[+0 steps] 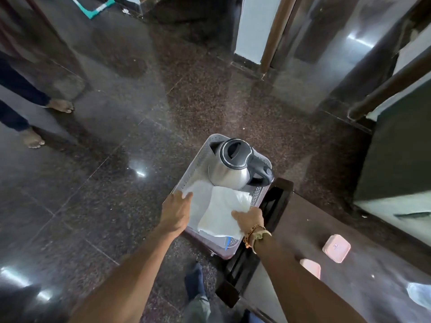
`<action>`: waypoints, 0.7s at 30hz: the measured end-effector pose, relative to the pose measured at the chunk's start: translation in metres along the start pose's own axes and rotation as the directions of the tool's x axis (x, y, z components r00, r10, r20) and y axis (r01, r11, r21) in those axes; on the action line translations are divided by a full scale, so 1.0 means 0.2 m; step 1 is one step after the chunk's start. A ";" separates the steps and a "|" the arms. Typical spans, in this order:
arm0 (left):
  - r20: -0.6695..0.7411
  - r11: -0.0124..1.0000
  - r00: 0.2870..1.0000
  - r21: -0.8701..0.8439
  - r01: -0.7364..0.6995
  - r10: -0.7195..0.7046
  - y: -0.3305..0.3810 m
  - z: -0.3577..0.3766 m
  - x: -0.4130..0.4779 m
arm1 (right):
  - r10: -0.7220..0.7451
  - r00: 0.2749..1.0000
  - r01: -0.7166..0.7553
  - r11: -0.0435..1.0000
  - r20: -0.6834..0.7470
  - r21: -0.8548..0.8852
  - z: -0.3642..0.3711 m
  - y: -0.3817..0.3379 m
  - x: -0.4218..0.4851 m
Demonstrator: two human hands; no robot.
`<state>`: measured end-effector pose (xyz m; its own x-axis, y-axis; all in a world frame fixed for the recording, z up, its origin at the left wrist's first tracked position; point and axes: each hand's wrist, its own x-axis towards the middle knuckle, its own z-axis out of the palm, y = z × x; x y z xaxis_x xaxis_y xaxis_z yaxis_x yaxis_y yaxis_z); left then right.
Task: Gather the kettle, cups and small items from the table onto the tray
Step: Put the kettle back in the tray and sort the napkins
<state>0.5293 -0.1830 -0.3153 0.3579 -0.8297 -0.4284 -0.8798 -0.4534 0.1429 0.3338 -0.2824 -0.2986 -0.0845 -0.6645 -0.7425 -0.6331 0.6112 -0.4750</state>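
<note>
Both hands are gripping the tray (198, 166), a pale perforated plastic one, at centre frame. The left hand (176, 210) is holding the left rim near the close corner, with its fingers lying over the edge onto the white cloth (221, 206). The right hand (250, 219) is holding the right rim, thumb on top of the cloth and the other fingers hidden below the edge. Neither hand is free.

The tray is hanging over the dark polished floor (116, 159), just left of the end of the table (303, 224); I cannot tell whether its right side is touching the table. Its long axis is running from lower centre up toward mid-frame.

The steel kettle (233, 169) is already standing upright at the tray's far end, lid closed, spout toward upper left and black handle toward the right. The cloth is covering the near half, and something blue is peeking out under it at the near right corner, unclear what.

Still lying on the table, lower right of frame: a pink square container (336, 248) and a second pink container (310, 268), the latter partly hidden behind the right forearm. No cups are showing.

Key relation: both pink items are lying to the right of and below the hands, on the right arm's side, so the right hand is clearly nearer. Judgement: kettle step done and small items pending. The right hand will likely be letting go to reach back for them, so the tray needs setting down or one-handed support, which is a tip risk with the kettle's weight at the far end.
</note>
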 end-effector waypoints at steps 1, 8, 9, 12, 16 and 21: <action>0.005 1.000 1.000 0.020 -0.004 0.004 0.01 0.00 0.01 | 0.008 1.000 -0.008 1.000 -0.021 -0.029 0.00 -0.01 0.00; 0.035 0.986 0.999 0.165 0.001 -0.006 0.01 0.04 0.05 | 0.065 0.995 -0.074 0.991 -0.078 -0.111 0.08 -0.02 0.04; 0.033 0.985 0.999 0.173 -0.001 -0.005 0.01 0.05 0.05 | 0.070 0.994 -0.080 0.989 -0.088 -0.124 0.09 -0.02 0.05; -0.015 0.986 0.998 0.158 -0.053 0.056 0.00 0.07 0.04 | 0.077 0.993 -0.091 0.984 -0.093 -0.153 0.12 -0.01 0.08; 0.172 0.963 0.957 0.096 -0.250 0.231 0.01 0.17 0.10 | 0.091 0.991 -0.105 0.983 -0.101 -0.150 0.13 -0.01 0.10; 0.260 0.967 0.937 0.038 -0.253 0.235 0.01 0.23 0.12 | -0.045 0.969 -0.004 0.980 -0.243 -0.198 0.19 0.00 0.04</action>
<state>0.5217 -0.1885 -0.3659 0.0471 -0.7988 -0.5997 -0.9531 -0.2157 0.2124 0.3635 -0.2717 -0.3226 -0.2401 -0.7757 -0.5836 -0.7727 0.5167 -0.3688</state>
